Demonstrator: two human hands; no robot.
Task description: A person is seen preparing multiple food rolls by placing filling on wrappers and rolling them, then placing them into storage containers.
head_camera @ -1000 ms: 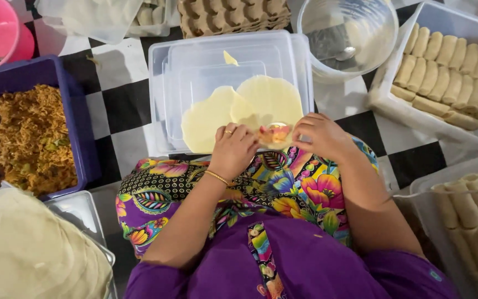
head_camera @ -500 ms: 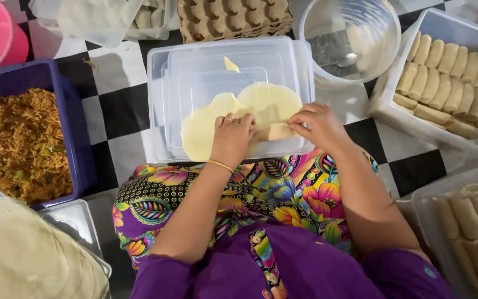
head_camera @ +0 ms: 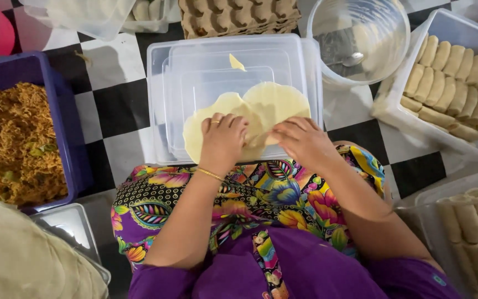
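2 pale round wrappers (head_camera: 261,108) seen overlapped on upturned clear plastic lid (head_camera: 217,61), lid set on checkered floor (head_camera: 112,88) ahead of lap. Left hand (head_camera: 223,138) laid flat on left wrapper, fingers together, nothing clamped. Right hand (head_camera: 301,141) pressed on overlap, fingertips bent over fold; grip closed or not — cannot be told. Blue tub of fried noodle filling (head_camera: 12,144) placed left. Finished rolls (head_camera: 455,83) packed in clear container right. Egg tray (head_camera: 239,15) and clear bowl (head_camera: 360,39) seen beyond.
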